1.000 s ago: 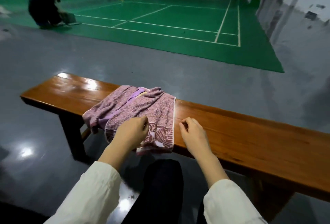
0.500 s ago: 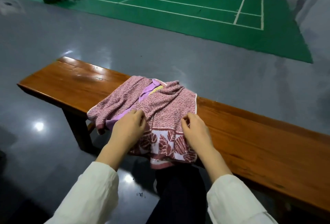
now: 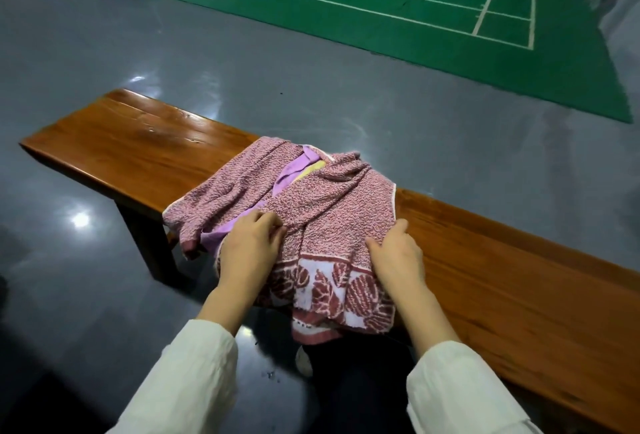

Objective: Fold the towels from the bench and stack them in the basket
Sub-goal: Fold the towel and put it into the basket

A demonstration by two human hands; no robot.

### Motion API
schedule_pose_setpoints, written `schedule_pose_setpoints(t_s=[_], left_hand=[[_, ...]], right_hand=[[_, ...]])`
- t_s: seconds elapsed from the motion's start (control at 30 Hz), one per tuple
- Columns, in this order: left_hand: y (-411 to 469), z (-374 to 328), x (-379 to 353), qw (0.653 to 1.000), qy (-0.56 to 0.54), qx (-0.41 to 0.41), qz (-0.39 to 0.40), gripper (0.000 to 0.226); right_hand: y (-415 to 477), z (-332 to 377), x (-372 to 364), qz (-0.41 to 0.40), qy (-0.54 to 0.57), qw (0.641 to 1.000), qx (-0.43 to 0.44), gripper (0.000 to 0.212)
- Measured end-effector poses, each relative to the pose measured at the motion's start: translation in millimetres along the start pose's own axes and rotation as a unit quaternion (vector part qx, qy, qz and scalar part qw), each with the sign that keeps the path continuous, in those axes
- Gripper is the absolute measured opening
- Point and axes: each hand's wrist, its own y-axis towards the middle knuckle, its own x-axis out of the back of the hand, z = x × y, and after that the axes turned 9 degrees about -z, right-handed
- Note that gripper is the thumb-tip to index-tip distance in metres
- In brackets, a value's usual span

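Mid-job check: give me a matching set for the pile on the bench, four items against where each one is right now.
1 pink speckled towel
2 purple towel
3 left hand
4 right hand

A peeks out from under the top layer
B on the top towel by its right edge
C tops the pile, leaf border hanging off the bench
D pinches a fold beside purple cloth

Pairs: 1-C, 2-A, 3-D, 4-B

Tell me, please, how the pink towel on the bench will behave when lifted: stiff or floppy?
Probably floppy: the pink towel lies wrinkled and its leaf-printed end droops over the bench edge. It would likely sag between the left hand and right hand. It may drag along the purple towel bundled inside it.
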Motion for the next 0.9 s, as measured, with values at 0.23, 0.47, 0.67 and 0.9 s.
schedule_pose_setpoints(t_s=[0.23,0.47,0.67,0.9], left_hand=[[3,-28,24,0.996,-0.068,0.030,-0.043,0.013],[5,-94,47,0.946,-0.237,0.217,0.031,0.041],[-17,-104,31,0.937,-0.167,0.231,0.201,0.042],[-31,-152,57,0.905,-0.379,0.118,0.154,0.040]], right_hand=[[4,-15,2,-0.036,0.153,0.987,0.017,0.020],[-10,-6,37,0.126,0.732,0.626,-0.238,0.029],[-34,-20,45,0.263,0.601,0.714,-0.246,0.031],[-55,-28,90,0.104,0.679,0.715,-0.133,0.026]])
